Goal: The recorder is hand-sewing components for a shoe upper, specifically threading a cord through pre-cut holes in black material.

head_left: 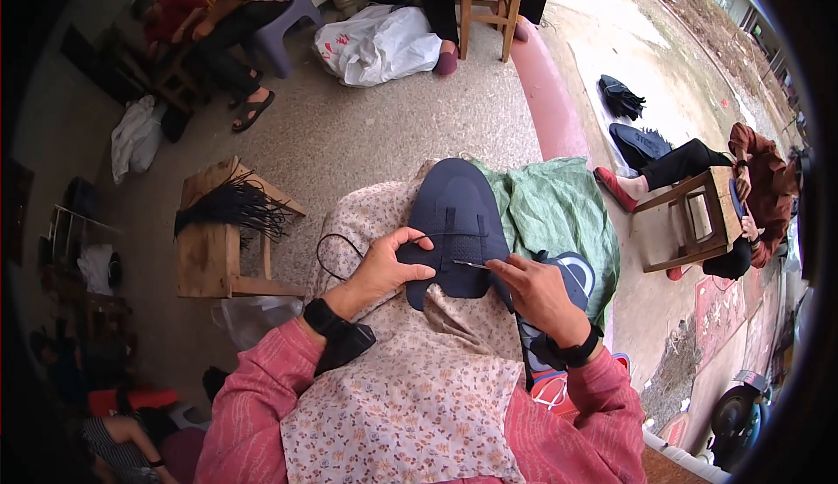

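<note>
A navy sole-shaped piece (453, 189) lies across my lap, with a mesh-like dark patch (463, 247) in its middle. My left hand (384, 263) grips its left edge, thumb and forefinger resting on top; its other fingers are hidden. From beside that hand a thin black cord (325, 244) loops out to the left, and more cord crosses the piece. Pinched in my right hand (543, 288) is a slim metal needle-like tool (470, 264), its tip at the patch's lower part. Which kind of tool it is cannot be made out.
A wooden stool (202, 261) to my left bears a bundle of black cords (236, 207). Green cloth (559, 200) and a blue-and-white sandal (574, 274) sit by my right hand. Seated people surround me, one at a stool (690, 226) on the right. A white bag (380, 45) lies ahead.
</note>
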Available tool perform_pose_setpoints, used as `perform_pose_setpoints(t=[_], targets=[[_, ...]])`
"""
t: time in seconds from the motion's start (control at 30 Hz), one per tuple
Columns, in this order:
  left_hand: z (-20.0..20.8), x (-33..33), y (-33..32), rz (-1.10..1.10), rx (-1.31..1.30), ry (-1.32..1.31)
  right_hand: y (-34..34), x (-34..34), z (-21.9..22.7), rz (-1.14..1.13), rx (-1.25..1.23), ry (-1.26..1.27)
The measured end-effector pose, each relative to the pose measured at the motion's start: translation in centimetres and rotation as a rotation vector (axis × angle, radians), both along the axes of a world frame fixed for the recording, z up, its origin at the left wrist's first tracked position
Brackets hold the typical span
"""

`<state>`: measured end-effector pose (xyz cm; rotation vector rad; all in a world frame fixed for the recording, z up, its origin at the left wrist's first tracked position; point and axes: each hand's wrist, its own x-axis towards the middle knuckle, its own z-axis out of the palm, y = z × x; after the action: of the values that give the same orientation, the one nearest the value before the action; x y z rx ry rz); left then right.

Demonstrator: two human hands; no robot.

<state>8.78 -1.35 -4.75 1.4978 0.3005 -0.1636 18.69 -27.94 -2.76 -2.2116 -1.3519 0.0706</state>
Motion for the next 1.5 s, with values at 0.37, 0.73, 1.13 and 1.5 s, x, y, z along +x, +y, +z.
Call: perform_pose_setpoints(t=[0.37,0.73,1.13,1.5], targets=[[0.3,0.6,-0.3,-0.002,0.098,-0.05,2.7,3.9,-0.3,0.158,-0.201,0.63],[1.8,1.2,0.4,-0.139,0.231,-0.097,3.9,0.4,-0.1,0.07,-0.211,0.128],[4.7,0.8,-0.1,-0.159,0.651,-0.22,4.3,0.0,-0.1,0.075,-0.136,0.138],[1.0,1.5,0.1,-0.119,-0.026,-0.019,4.4,1.4,-1.4,0.143,-0.103,0.144]])
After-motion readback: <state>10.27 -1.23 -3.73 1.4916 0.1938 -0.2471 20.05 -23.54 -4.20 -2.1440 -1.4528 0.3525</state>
